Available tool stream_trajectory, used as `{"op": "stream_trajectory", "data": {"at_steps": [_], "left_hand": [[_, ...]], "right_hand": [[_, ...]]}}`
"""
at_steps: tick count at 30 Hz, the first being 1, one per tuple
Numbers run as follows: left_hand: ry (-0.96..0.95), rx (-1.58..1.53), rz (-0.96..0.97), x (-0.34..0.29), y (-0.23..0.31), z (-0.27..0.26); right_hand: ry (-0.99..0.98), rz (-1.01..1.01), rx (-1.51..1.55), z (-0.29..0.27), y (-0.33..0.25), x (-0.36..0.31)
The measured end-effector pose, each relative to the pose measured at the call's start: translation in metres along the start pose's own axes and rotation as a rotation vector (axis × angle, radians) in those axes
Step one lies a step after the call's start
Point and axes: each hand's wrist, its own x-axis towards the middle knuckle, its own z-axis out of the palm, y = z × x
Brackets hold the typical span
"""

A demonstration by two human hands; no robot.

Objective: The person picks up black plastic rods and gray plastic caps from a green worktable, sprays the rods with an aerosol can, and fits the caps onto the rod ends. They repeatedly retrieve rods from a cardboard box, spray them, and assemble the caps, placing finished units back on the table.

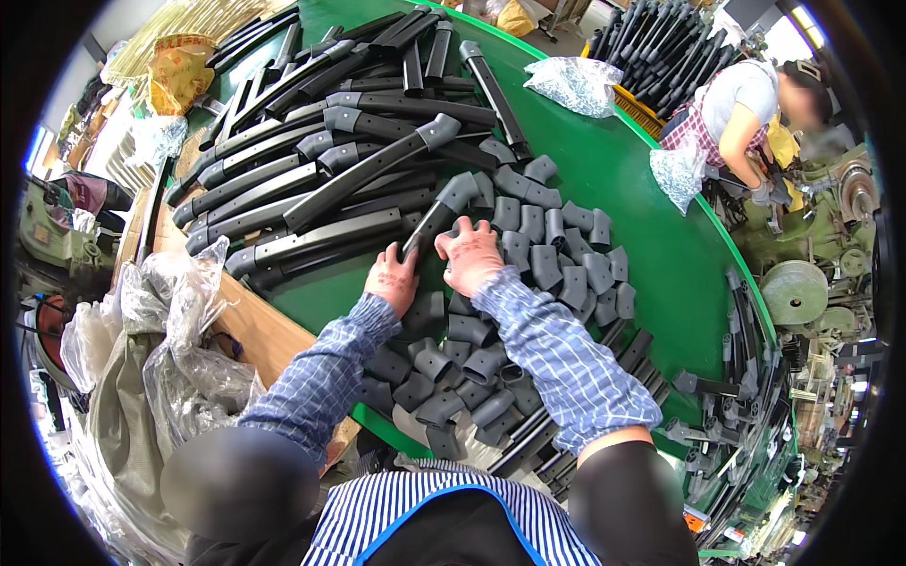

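Observation:
My left hand (393,277), in a pinkish work glove, is closed around the lower end of a short black tube (431,226). A grey elbow fitting (460,191) caps the tube's far end. My right hand (471,258), gloved alike, lies just right of the tube, fingers bent and spread, thumb toward it. I cannot tell whether it touches the tube. Loose grey elbow fittings (545,267) are heaped right of my right hand, and more (469,363) lie between my forearms. Long black tubes with elbow ends (326,231) are piled to the left and beyond my hands.
The green table (604,151) has a curved raised edge. Bags of small parts (578,85) stand at its far rim. More black tubes (741,349) lie at the right. Clear plastic sheeting (189,330) hangs at the left. A co-worker (741,118) works by machines at the far right.

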Motion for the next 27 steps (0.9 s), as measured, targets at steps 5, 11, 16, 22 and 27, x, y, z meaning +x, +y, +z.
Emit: {"op": "stream_trajectory", "data": {"at_steps": [5, 11, 16, 22, 27], "left_hand": [[-0.054, 0.083, 0.126, 0.014, 0.030, 0.014], [-0.053, 0.065, 0.000, 0.004, 0.035, -0.006], [-0.127, -0.103, 0.067, -0.013, 0.018, -0.020], [0.310, -0.155, 0.211, -0.020, 0.080, -0.082], [-0.163, -1.073, 0.155, -0.084, 0.271, -0.080]], "right_hand": [[0.332, -0.106, 0.641, -0.023, 0.035, -0.106], [0.773, 0.375, 1.341, -0.006, 0.053, -0.265], [0.835, 0.456, 2.104, 0.015, 0.067, -0.368], [1.042, 0.478, 2.126, 0.034, 0.066, -0.473], [0.640, 0.632, 1.255, 0.008, 0.040, -0.486]]}}
